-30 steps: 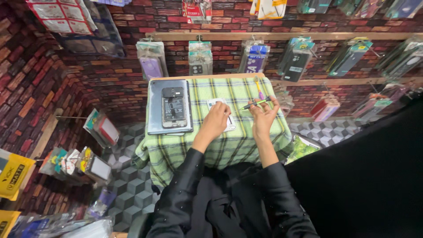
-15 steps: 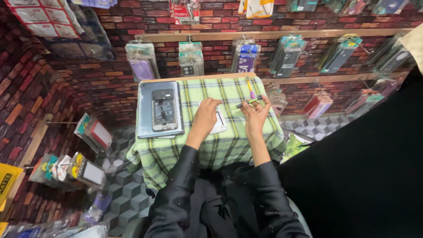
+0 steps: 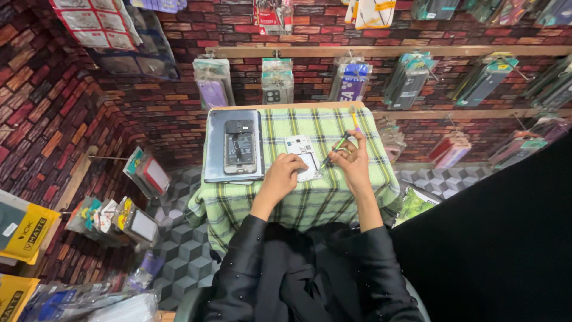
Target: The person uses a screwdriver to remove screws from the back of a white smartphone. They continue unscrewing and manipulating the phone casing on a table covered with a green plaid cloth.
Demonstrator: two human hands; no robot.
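Observation:
My left hand (image 3: 280, 177) presses on the near edge of a white phone back shell (image 3: 302, 155) lying on the green checked tablecloth (image 3: 333, 197). My right hand (image 3: 354, 160) grips a thin green-handled screwdriver (image 3: 332, 151), its tip down at the shell's lower right corner. To the left, an opened phone (image 3: 240, 145) with its insides showing lies on a grey mat (image 3: 215, 149).
A small table stands against a brick-pattern wall. Packaged phone cases (image 3: 277, 80) hang on a wooden rail (image 3: 381, 51) behind it. More packets (image 3: 146, 173) hang at the left, and a green packet (image 3: 417, 206) lies by the table's right side. A yellow-purple tool (image 3: 355, 117) lies at the far edge.
The view has shifted so the table sits lower in the frame. My right hand has turned the screwdriver tip down onto the white shell; my left hand has slid to its near edge.

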